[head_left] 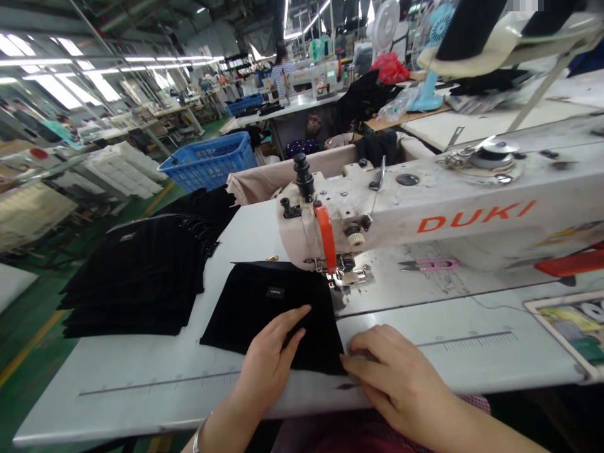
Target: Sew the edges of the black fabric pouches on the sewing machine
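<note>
A black fabric piece (264, 308) with a small label (275, 292) lies flat on the white sewing table (141, 384), its right edge by the presser foot (352, 275) of the white DUKI sewing machine (438, 207). My left hand (271, 358) rests flat on the fabric, fingers stretched out toward the machine. My right hand (391, 371) sits at the fabric's lower right corner, fingers curled and pressed down on the edge.
A stack of black fabric pieces (141, 277) lies at the table's left. Pink thread snips (431, 265) rest on the machine bed. A blue basket (212, 160) stands behind. A person works at a far machine (283, 72). A tray edge (570, 327) sits right.
</note>
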Demonstrator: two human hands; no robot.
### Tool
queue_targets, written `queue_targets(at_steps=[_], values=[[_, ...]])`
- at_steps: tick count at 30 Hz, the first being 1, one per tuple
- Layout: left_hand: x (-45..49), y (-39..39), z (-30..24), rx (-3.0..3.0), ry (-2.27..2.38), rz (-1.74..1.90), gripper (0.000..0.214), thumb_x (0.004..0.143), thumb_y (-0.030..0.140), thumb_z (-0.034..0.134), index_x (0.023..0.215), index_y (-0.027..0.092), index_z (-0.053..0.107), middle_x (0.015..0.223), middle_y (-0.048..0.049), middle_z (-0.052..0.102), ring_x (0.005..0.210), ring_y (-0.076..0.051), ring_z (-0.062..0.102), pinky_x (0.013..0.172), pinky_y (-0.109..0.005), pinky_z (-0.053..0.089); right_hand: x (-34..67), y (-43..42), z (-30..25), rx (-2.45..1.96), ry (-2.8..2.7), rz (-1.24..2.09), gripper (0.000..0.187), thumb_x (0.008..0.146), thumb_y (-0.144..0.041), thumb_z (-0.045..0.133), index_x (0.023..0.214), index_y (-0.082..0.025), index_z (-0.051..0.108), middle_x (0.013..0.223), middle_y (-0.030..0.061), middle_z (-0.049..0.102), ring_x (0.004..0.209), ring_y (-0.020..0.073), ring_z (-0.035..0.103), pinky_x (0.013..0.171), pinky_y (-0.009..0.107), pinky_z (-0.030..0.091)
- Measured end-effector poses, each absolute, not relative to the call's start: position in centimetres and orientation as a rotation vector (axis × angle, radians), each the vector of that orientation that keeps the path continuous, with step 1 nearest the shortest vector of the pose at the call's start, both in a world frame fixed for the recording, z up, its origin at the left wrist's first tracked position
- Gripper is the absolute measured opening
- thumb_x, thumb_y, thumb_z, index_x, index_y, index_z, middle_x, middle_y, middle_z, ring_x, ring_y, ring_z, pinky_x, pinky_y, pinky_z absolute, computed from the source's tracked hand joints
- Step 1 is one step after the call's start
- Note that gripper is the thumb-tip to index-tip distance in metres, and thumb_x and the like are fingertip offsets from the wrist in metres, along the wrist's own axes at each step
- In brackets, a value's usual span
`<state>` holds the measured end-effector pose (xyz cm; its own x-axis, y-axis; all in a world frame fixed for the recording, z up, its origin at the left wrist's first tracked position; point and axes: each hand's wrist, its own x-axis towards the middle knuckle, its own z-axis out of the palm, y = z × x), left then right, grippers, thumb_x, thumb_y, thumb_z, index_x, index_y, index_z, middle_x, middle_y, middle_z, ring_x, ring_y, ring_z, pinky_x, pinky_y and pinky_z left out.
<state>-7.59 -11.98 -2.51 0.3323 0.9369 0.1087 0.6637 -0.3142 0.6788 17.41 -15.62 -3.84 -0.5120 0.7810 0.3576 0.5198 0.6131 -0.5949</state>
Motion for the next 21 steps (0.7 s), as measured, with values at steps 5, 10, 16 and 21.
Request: queue_targets(at_steps=[5, 10, 16, 21], values=[[-7.6, -11.8, -2.5, 2.11, 1.418, 0.673, 0.035, 0.099, 0.027, 0.044, 0.133, 0.031, 0.053, 0.131, 0.0003, 0.061, 0.123, -0.017, 0.057, 0.108, -0.037, 0.048, 16.2, -15.2, -5.1, -1.103, -2.204, 0.394, 0.028, 0.091, -0.011, 0.048, 0.113, -0.023, 0.061, 0.113, 0.0085, 0.06, 0.094, 0.023, 0.057, 0.079, 0.038, 0.052], [-7.4, -12.1, -2.7, 2.157, 1.43, 0.701, 0.034, 0.099, 0.025, 0.044, 0.131, 0.028, 0.055, 0.128, -0.0023, 0.063, 0.12, -0.019, 0.06, 0.105, -0.038, 0.05, 15.3, -14.8, -5.6, -1.037, -2.227, 0.233, 0.03, 0.091, -0.009, 0.046, 0.114, -0.022, 0.062, 0.134, 0.01, 0.055, 0.102, 0.0233, 0.059, 0.085, 0.038, 0.053], [-8.5, -11.2, -1.7, 2.482, 1.296, 0.512, 0.051, 0.094, 0.011, 0.042, 0.142, 0.026, 0.042, 0.14, -0.0041, 0.054, 0.128, -0.018, 0.052, 0.109, -0.038, 0.046, 15.6, -15.6, -5.7, -0.908, -2.224, 0.408, 0.028, 0.092, -0.005, 0.04, 0.106, -0.016, 0.062, 0.111, 0.0084, 0.066, 0.09, 0.0189, 0.061, 0.079, 0.032, 0.055], [-7.3, -10.6, 1.0, 2.915, 1.049, 0.176, 0.068, 0.081, -0.002, 0.039, 0.147, 0.013, 0.033, 0.153, -0.0108, 0.036, 0.144, -0.025, 0.029, 0.117, -0.045, 0.035, 14.7, -15.9, -6.3, -0.941, -2.193, 0.359, 0.023, 0.093, -0.008, 0.047, 0.105, -0.018, 0.063, 0.103, 0.0081, 0.068, 0.088, 0.0201, 0.062, 0.077, 0.033, 0.056]])
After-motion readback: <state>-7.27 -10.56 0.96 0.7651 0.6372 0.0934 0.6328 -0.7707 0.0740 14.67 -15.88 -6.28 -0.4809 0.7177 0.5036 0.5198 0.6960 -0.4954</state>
